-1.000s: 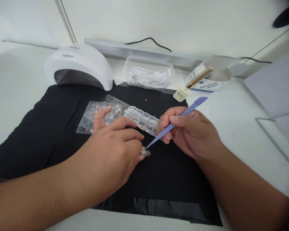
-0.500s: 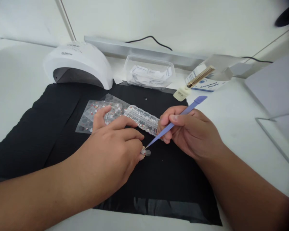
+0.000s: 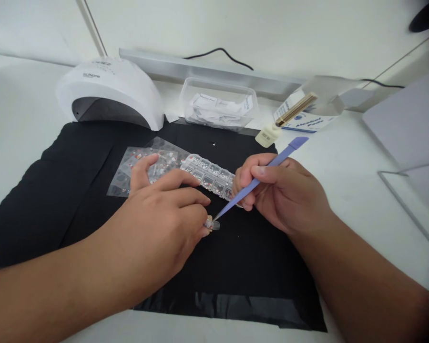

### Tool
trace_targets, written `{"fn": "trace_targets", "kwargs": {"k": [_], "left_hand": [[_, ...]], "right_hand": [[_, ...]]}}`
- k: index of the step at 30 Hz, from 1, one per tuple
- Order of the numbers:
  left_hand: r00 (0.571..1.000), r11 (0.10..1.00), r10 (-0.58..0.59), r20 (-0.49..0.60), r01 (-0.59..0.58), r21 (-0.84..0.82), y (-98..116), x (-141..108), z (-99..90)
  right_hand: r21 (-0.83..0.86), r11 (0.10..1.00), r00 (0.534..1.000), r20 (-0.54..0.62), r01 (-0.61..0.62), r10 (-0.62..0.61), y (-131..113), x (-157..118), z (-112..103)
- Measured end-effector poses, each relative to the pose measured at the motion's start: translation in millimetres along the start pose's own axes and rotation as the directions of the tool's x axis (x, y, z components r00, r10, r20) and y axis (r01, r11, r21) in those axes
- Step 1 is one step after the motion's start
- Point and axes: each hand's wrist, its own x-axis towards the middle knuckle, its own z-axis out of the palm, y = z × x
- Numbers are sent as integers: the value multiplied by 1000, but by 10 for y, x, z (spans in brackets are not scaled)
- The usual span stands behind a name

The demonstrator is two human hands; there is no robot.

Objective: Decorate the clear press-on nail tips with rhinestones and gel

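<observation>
In the head view, my left hand (image 3: 168, 221) pinches a small clear nail tip (image 3: 216, 226), with bits of decoration near its base. My left little finger is lifted and apart from the others. My right hand (image 3: 279, 190) is closed around a purple pointed stick (image 3: 264, 178), held like a pen. Its flat, paddle-like end points up and to the right. The fine lower point meets the nail tip or hovers just over it; I cannot tell which. Behind both hands lies a clear compartment case (image 3: 214, 178) of small decorations. Nail sticker sheets (image 3: 123, 178) lie partly under my left fingers.
A black mat (image 3: 236, 271) covers the white table (image 3: 364, 200). Along the back stand a white nail lamp (image 3: 107, 83), a clear box (image 3: 218, 121) of packets, a gold-capped bottle (image 3: 266, 136) and an alcohol pad box (image 3: 307, 121). A metal stand (image 3: 403, 205) is at right.
The view has shifted slightly, so everything sits a little further left and up. The stick's point has moved slightly along the nail tip. Both hands keep their grips.
</observation>
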Motion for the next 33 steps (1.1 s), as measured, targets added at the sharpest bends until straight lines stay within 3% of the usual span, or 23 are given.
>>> {"fn": "trace_targets", "kwargs": {"k": [33], "left_hand": [[1000,999,26,-8,-25,38,-4,-13,7]], "right_hand": [[43,999,1000,-2,-19,19,-3,17,-3]]}}
